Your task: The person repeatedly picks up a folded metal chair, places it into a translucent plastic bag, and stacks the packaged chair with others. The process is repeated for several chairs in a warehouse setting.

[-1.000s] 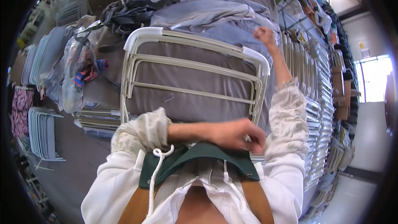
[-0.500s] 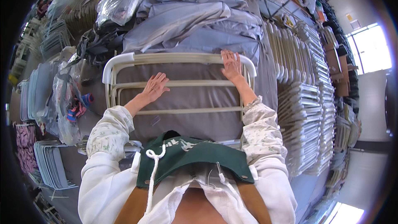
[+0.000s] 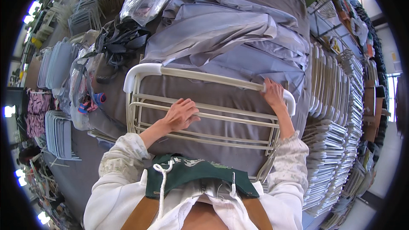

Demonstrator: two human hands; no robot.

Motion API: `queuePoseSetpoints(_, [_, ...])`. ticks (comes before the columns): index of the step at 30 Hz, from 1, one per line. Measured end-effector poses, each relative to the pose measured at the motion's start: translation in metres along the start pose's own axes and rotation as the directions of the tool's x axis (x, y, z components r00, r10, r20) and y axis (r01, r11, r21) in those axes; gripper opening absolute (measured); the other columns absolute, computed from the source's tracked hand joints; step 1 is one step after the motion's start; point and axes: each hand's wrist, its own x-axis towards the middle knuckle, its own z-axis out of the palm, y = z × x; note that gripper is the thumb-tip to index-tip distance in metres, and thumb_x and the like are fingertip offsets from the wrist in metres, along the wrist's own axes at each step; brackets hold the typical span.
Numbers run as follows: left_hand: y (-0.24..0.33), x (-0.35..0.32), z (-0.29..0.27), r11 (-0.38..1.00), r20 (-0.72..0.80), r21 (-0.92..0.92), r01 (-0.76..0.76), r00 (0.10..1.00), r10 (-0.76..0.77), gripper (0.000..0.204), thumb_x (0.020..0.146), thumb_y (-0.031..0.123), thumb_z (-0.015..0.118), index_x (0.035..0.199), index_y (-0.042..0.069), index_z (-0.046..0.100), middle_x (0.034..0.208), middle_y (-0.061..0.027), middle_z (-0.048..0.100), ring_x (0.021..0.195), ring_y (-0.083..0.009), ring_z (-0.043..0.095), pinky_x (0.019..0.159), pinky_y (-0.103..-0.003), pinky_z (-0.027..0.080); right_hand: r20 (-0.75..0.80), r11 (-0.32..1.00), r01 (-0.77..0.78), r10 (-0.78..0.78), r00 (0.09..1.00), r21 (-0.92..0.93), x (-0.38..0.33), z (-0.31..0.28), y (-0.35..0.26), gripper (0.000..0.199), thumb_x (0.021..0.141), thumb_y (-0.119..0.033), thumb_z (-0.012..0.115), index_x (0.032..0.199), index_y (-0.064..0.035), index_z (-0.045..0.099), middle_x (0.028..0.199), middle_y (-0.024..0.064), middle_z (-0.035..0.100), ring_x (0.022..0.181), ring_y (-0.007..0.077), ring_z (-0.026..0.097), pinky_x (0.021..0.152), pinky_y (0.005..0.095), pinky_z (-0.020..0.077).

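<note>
Head view: a cream tubular metal frame with white corners [image 3: 208,76] lies on the grey-brown cloth-covered table [image 3: 238,157]; the left hand [image 3: 181,115] curls over an inner bar [image 3: 232,119], while the right hand [image 3: 273,92], apart from it, grips the far rail [image 3: 230,80]. Crumpled lilac-grey fabric [image 3: 221,38] lies beyond.

The person wears a white zip-front sweatshirt [image 3: 113,200], its zipper [image 3: 204,193] open at the neck. A thick white drawstring [image 3: 161,191] hangs on the left side, tied in a looped knot. Over it sits a dark green apron bib [image 3: 200,182] with a pale printed marking [image 3: 194,162], joined to wide tan-brown straps [image 3: 142,211]. Loose, pale sleeve covers [image 3: 289,162] with a small greenish floral pattern gather below the wrists. Both the left hand [image 3: 180,115] and right hand [image 3: 273,92] are bare.
</note>
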Motion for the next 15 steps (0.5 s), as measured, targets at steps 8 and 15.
queuePoseSetpoints(8, [-0.219, 0.11, -0.045, 0.773, -0.198, 0.445, 0.452, 0.892, -0.407, 0.008, 0.078, 0.017, 0.071, 0.081, 0.009, 0.071, 0.082, -0.0106, 0.069, 0.084, -0.0317, 0.067, 0.076, -0.044, 0.05, -0.081, 0.99, 0.101, -0.093, 0.992, 0.1, 0.004, -0.012, -0.027, 0.044, 0.07, -0.026, 0.08, 0.104, -0.0063, 0.06, 0.104, 0.0128, 0.06, 0.102, 0.0331, 0.056, 0.086, 0.0446, 0.0418])
queuePoseSetpoints(15, [-0.17, 0.227, -0.165, 0.92, -0.508, 0.256, 0.296, 0.851, -0.132, 0.017, 0.094, 0.008, 0.057, 0.11, 0.002, 0.057, 0.085, -0.0218, 0.064, 0.077, -0.0405, 0.063, 0.07, -0.037, 0.049, -0.675, 0.952, 0.198, 0.011, 0.738, 0.233, 0.062, -0.07, -0.041, 0.051, 0.078, -0.024, 0.078, 0.12, -0.0036, 0.057, 0.129, 0.0155, 0.055, 0.115, 0.0358, 0.052, 0.097, 0.0454, 0.0387])
